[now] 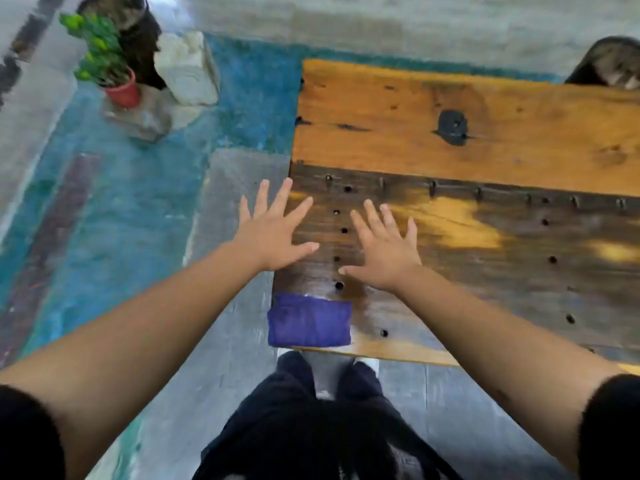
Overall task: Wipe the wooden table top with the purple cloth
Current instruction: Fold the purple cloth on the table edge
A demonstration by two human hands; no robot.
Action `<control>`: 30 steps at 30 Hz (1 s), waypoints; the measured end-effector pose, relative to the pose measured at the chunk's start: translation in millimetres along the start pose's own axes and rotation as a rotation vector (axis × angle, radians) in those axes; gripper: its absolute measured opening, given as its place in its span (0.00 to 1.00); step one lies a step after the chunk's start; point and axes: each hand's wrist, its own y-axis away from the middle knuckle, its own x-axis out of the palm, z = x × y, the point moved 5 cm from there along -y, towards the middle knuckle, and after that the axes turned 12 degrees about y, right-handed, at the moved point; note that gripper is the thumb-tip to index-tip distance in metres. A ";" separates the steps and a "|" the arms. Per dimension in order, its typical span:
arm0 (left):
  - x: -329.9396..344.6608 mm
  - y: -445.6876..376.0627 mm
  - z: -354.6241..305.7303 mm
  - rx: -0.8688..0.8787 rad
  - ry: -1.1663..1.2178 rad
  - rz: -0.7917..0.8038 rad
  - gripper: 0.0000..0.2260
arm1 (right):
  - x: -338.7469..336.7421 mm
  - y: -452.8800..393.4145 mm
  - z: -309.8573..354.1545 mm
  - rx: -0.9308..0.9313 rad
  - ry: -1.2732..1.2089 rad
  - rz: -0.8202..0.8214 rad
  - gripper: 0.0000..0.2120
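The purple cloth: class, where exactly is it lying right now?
In the head view, the purple cloth lies folded on the near left corner of the wooden table top, just below the open right hand, untouched.

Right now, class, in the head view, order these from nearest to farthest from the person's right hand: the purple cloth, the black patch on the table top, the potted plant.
Measured from the right hand:
1. Purple cloth, folded at the table's near left corner, just below the hand.
2. Black patch, on the lighter far plank, beyond the hand.
3. Potted plant, on the floor, far left.
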 end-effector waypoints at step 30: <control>133.5 61.2 29.4 0.124 0.140 0.335 0.04 | 102.5 60.8 62.2 0.005 -0.260 0.105 0.08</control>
